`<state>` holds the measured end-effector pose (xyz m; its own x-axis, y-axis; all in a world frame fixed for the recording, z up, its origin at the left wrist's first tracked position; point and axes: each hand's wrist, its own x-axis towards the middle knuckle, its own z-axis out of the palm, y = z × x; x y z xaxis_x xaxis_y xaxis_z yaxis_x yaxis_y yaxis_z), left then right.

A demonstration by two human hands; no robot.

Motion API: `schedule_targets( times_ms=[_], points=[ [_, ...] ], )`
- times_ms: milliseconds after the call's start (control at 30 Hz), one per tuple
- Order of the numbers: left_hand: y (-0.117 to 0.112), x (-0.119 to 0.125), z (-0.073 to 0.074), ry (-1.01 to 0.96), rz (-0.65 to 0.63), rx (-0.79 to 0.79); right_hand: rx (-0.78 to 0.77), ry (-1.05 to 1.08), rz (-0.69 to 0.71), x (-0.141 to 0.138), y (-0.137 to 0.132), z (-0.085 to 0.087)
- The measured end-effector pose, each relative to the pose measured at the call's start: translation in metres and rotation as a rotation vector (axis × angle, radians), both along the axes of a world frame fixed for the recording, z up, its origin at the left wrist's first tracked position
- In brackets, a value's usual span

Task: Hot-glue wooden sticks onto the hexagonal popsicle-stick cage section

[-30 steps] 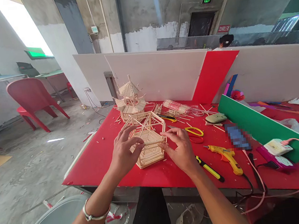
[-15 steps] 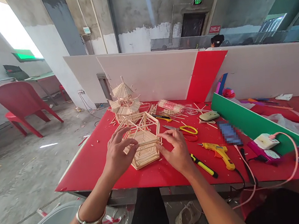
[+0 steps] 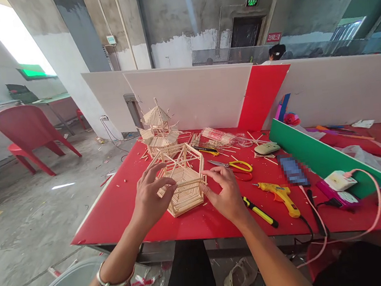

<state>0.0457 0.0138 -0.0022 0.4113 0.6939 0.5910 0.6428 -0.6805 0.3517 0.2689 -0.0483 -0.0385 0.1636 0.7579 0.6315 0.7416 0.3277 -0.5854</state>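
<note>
In front of me on the red table stands a hexagonal frame (image 3: 188, 206) built from thin wooden sticks, with a slatted floor and open sides. Across its near side runs a thin wooden stick (image 3: 188, 183). My left hand (image 3: 153, 191) pinches this stick at its left end between thumb and forefinger. At the right end my right hand (image 3: 224, 189) has thumb and fingertips closed on it, close to the frame's corner post. Just behind the frame is a tiered stick pagoda (image 3: 159, 130), its lower part partly hidden.
Scissors (image 3: 241, 164), a yellow glue gun (image 3: 279, 196), a yellow-and-black utility knife (image 3: 260, 212) and a phone (image 3: 293, 170) lie to the right. Bundled sticks (image 3: 217, 135) lie behind. A green board (image 3: 323, 157) stands on edge, near a power strip (image 3: 337, 195) with cords.
</note>
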Motion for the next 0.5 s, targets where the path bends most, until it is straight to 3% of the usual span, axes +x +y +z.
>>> schedule_targets(
  times_ms=[500],
  points=[
    [-0.0001, -0.0003, -0.0006, -0.002, 0.008, -0.011, 0.006, 0.028, 0.006, -0.0009, 0.0012, 0.0032]
  ],
)
